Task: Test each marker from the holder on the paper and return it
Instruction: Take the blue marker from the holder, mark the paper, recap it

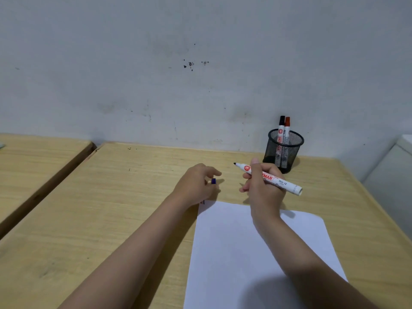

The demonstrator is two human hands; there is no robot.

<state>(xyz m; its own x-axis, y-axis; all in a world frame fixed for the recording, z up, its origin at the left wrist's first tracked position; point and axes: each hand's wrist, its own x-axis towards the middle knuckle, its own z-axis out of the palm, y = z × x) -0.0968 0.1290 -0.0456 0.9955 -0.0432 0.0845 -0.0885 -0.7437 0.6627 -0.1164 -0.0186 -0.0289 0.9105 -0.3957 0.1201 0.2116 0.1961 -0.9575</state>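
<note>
My right hand (262, 186) grips an uncapped white marker (283, 182) above the table, its dark tip pointing left toward my left hand. My left hand (196, 185) holds the marker's blue cap (213, 181) in its fingertips, just above the tabletop. A white sheet of paper (234, 253) lies under both forearms, with small marks at its top-left corner (202, 202). A black mesh holder (283, 150) stands at the back right by the wall. In it stand a black-capped marker (281, 128) and a red-capped marker (287, 129).
The wooden table (111, 208) meets a scuffed white wall at the back. A second wooden table (33, 157) sits to the left across a narrow gap. A white object (394, 175) stands off the table's right edge.
</note>
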